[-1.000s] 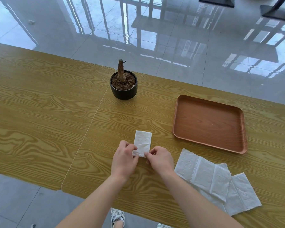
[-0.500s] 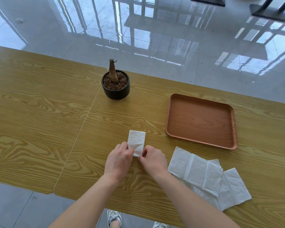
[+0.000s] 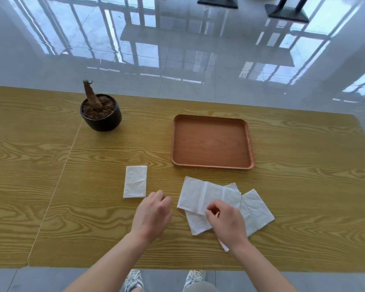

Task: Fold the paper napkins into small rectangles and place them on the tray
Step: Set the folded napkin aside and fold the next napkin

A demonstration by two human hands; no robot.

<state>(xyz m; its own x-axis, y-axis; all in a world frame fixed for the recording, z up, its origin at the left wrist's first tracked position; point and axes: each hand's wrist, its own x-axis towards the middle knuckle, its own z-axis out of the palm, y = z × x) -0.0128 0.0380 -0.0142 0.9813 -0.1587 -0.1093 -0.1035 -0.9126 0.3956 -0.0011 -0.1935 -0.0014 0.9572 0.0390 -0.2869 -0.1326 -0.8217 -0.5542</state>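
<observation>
A folded white napkin (image 3: 135, 182) lies flat as a small rectangle on the wooden table (image 3: 51, 186), apart from both hands. My left hand (image 3: 152, 213) hovers just right of and nearer than it, fingers loosely curled, holding nothing. My right hand (image 3: 226, 222) rests on the pile of unfolded napkins (image 3: 255, 209). Its curled fingertips sit at the near edge of the top napkin (image 3: 200, 194); whether they pinch it is unclear. The brown tray (image 3: 212, 142) lies beyond the pile with nothing in it.
A black pot with a bare stump (image 3: 101, 114) stands at the back left. A seam (image 3: 70, 148) runs across the tabletop left of the folded napkin. The table's near edge is close to my body, with shiny floor beyond the far edge.
Both hands have let go of the folded napkin, which now lies alone. My right hand moved right onto the napkin pile, and my left hand drew back to the right. The camera view shifted.
</observation>
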